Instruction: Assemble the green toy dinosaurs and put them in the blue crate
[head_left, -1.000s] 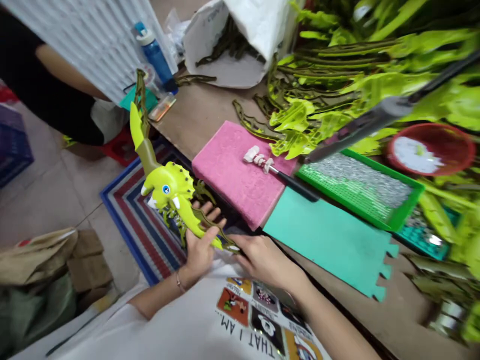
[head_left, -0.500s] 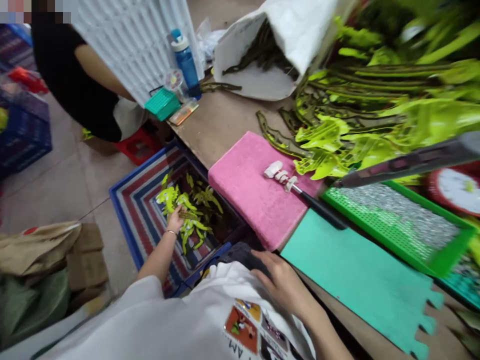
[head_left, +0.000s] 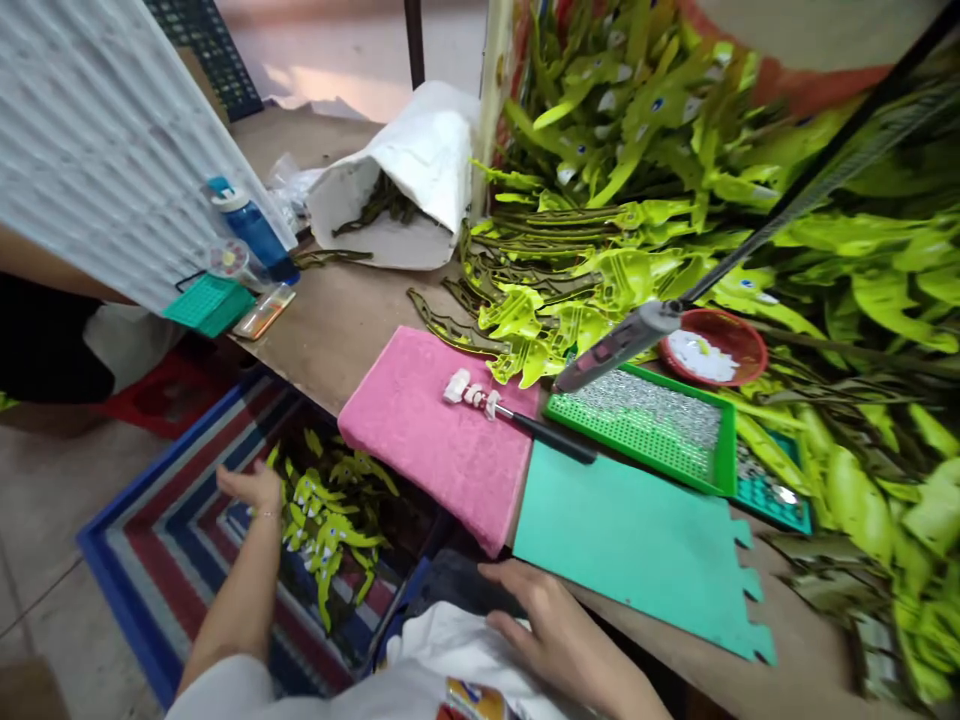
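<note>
Toy dinosaurs (head_left: 330, 520): yellow-green, heaped in a striped bag (head_left: 169, 535) on the floor beside the table (head_left: 330, 320). Left hand (head_left: 251, 488): just beside the heap, fingers spread, empty. Right hand (head_left: 559, 635): at the table edge, loosely open, holding nothing; pink towel (head_left: 427, 440) near.

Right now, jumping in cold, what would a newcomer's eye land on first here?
The huge heap of lime-green plastic dinosaur parts fills the far right side of the table. In front of it lie a pink towel, a teal foam mat and a green tray of screws. Down left, the open left hand hovers over assembled green dinosaur toys in a striped bin on the floor.
</note>
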